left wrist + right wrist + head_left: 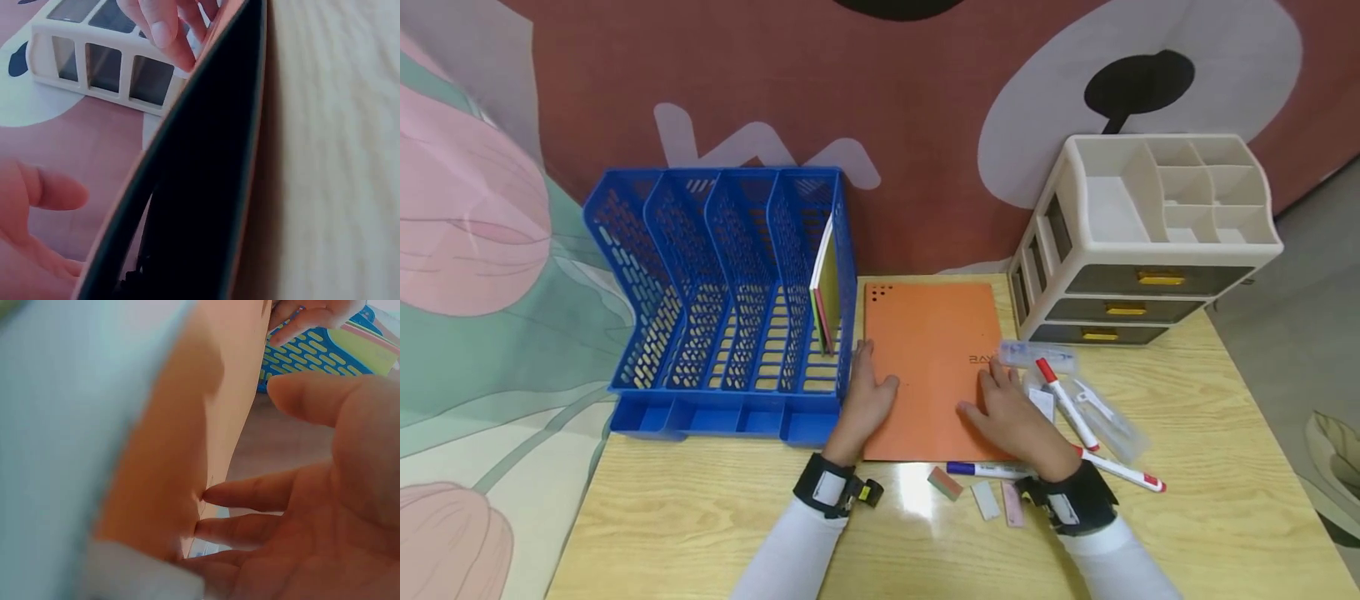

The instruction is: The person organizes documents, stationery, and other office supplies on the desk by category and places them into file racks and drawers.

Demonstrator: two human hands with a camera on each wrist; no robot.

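An orange folder (932,375) with small lettering near its right side lies on the table in the head view. My left hand (870,406) is at the folder's left edge, fingers extended beside the blue rack. On the other side, my right hand (1011,412) rests with its fingertips at the right edge. In the left wrist view the folder's covers (240,156) stand slightly apart, with a dark inside between them. Fingers (250,492) of the right hand touch the orange cover in the right wrist view, and they are fairly straight.
Left of the folder stands a blue file rack (730,283) with thin booklets (825,292) in its rightmost slot. A white drawer organizer (1138,250) is at the back right. Markers (1067,404), clear cases (1105,417) and erasers (945,483) lie right of and below the folder.
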